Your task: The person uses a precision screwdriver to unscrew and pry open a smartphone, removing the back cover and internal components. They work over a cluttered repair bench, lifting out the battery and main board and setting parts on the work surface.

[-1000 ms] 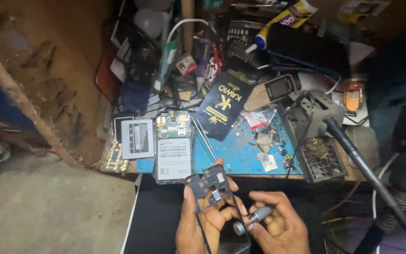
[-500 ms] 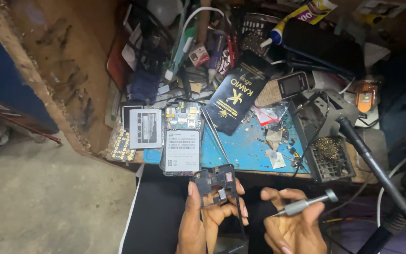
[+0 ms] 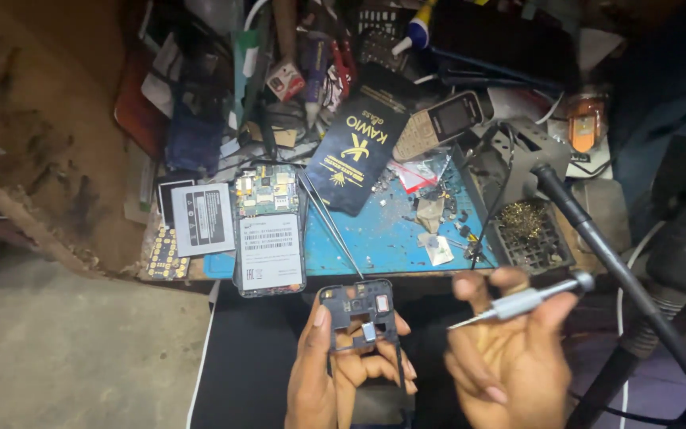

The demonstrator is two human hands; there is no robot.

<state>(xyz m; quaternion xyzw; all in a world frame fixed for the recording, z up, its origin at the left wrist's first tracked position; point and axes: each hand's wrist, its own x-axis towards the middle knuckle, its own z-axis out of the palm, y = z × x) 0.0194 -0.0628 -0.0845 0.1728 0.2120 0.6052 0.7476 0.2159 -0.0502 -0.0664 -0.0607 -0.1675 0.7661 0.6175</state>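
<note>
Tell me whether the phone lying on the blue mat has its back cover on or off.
Off. The phone lies face down on the blue mat, its circuit board and labelled battery exposed.

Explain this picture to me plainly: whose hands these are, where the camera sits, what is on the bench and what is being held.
The camera sits on a person's head and looks down at their own two bare hands over a cluttered repair bench. The left hand holds a black plastic phone frame upright. The right hand holds a small metal screwdriver, its tip pointing toward the frame but not touching it. On the blue mat lie an opened phone with its circuit board exposed, thin tweezers, a dark booklet and small scraps. Behind it lies an old keypad phone.
</note>
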